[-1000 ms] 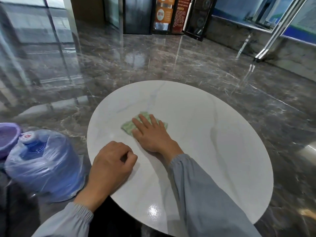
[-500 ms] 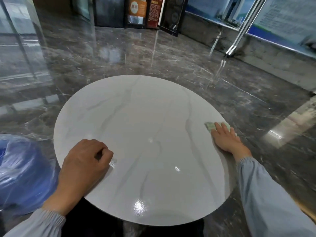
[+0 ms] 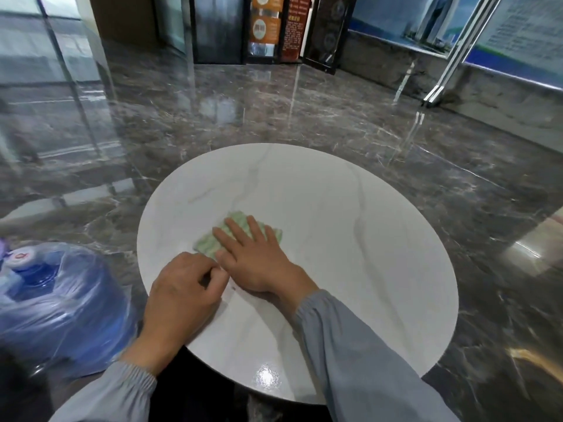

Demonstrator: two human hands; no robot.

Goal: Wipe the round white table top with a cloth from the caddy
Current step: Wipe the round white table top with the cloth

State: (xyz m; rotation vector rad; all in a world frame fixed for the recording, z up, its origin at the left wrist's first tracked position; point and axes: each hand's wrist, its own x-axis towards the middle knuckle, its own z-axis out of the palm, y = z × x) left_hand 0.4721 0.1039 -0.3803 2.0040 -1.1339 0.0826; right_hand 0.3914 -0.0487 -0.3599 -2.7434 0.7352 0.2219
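The round white marble-veined table top point(image 3: 350, 239) fills the middle of the view. A pale green cloth point(image 3: 210, 243) lies flat on its left-centre part. My right hand point(image 3: 256, 257) presses down on the cloth with straight, spread fingers, covering most of it. My left hand point(image 3: 182, 293) rests on the table's near left edge with its fingers curled and nothing in it; its knuckles almost touch my right thumb. Both arms wear grey sleeves. The caddy is not in view.
A large blue water bottle point(image 3: 51, 312) wrapped in clear plastic stands on the floor just left of the table. Glossy dark marble floor point(image 3: 304, 111) surrounds the table. Glass panels stand at the far left, display stands and a wall at the back.
My right hand has swept the cloth from the table's right edge back to the left-centre, next to my left hand. The left hand has stayed at the near left edge.
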